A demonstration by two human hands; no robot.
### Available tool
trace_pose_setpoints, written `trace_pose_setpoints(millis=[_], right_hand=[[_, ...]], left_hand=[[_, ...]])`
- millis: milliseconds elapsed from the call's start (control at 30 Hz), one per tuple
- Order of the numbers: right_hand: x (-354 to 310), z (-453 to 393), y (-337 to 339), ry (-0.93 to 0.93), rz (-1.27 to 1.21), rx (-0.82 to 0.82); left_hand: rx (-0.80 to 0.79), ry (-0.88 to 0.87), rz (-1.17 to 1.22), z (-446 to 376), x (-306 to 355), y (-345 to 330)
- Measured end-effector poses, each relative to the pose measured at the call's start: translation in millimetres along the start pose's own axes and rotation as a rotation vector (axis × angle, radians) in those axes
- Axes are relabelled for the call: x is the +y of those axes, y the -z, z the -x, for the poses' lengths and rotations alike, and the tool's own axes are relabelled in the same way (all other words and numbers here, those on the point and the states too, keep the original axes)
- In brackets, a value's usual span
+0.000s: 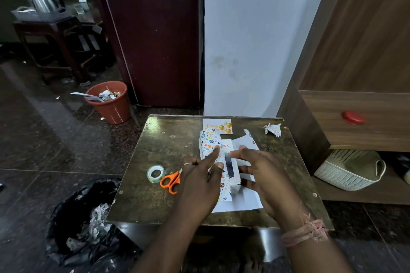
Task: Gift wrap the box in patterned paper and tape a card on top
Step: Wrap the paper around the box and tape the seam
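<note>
Room: dark tiled floor, white wall behind, an orange bin point(110, 104) off to the left and a small worn bench point(168, 155) in the middle of it all
Box: sits mid-bench on the patterned paper point(209, 142), so the box point(228, 162) is still mostly bare on top, printed face showing
Paper: left flap is curled up and over the box edge, right flap point(248, 143) lies flat with its white side up
Left hand: left hand point(199, 175) has its index finger stretched out pressing the left flap down, thumb touching the paper edge; not really gripping anything as far as I can see
Right hand: right hand point(259, 168) is spread loosely over the right side of the box and flap, fingers fairly straight, resting on it rather than holding
Tape + scissors: tape roll point(156, 173) and orange scissors point(170, 180) lie just left of the hands, untouched
Card: card point(218, 126) with gold balloons waits at the far edge
Progress: early, I'd say. No seam closed, no tape visible, ends unfolded, card not on yet
</note>
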State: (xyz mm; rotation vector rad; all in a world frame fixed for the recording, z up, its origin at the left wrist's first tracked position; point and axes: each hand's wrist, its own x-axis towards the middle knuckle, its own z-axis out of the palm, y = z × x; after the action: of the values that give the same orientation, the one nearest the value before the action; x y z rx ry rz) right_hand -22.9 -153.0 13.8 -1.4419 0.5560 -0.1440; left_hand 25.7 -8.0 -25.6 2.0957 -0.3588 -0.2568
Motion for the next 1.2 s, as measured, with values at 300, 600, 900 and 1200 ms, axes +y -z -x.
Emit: trace_pose_setpoints(millis=[300,600,900,1200], right_hand=[[14,-7,-13,0.056,0.025,0.165],[4,-9,-15,-0.008,0.091,0.143],[1,-10,-17,0.017,0.215,0.162],[-2,-10,-20,0.039,0.334,0.179]], left_hand=[[-0.031,0.027,0.051,-5,-2,1],[-0.026,0.024,0.098,-11,-13,2],[0.075,-0.046,0.008,-9,-10,1],[0.157,-0.101,-0.114,-6,-6,0]])
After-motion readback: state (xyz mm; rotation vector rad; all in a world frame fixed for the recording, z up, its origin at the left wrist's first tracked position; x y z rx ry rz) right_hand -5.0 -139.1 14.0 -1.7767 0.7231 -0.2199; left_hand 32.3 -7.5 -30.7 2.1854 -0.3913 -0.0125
